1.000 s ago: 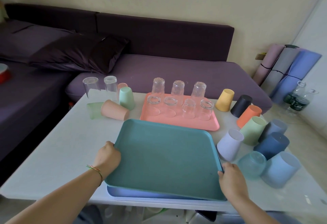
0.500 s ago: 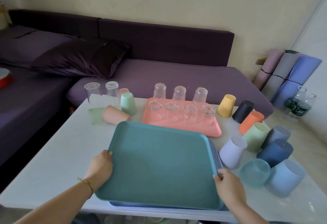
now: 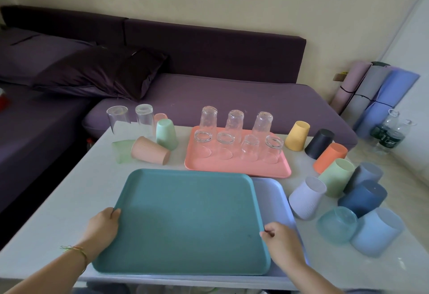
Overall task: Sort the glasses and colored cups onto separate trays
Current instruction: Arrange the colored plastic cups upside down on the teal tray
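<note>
I hold an empty teal tray [image 3: 185,219] by its two short sides, my left hand [image 3: 103,226] on the left edge and my right hand [image 3: 282,240] on the right edge. It lies over a pale blue tray [image 3: 272,198], whose right part shows. Behind them a pink tray [image 3: 236,165] carries several upturned clear glasses [image 3: 234,122]. Two more clear glasses [image 3: 130,118] stand at the table's far left beside a green cup [image 3: 166,134] and a toppled peach cup [image 3: 149,153]. Several colored cups [image 3: 336,176] crowd the right side.
The white table [image 3: 60,201] stands against a purple sofa [image 3: 209,98] with a dark pillow. Rolled mats [image 3: 371,91] and water bottles [image 3: 390,131] are on the floor at the right. A pale green glass [image 3: 121,151] lies behind the peach cup.
Both hands have slid the teal tray to the left, uncovering the right part of the pale blue tray under it.
</note>
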